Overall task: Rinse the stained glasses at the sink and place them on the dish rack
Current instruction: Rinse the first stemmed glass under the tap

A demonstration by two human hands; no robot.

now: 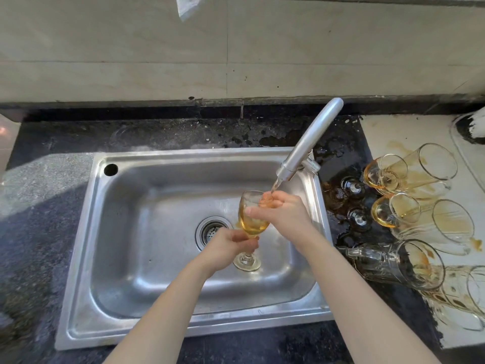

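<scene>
Head view: a clear stemmed glass with yellow-brown water [252, 219] is held over the shiny metal sink [126, 232]. Its stem is pinched by the left hand [231, 245]. Its rim is gripped by the right hand [283, 211] under the grey tap [307, 143].

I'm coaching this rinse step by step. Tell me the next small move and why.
Probably tip the stemmed glass over the sink to pour it out. It stands upright under the faucet, amber liquid pooled in the bowl, left hand at the stem, right hand at the rim.
</scene>
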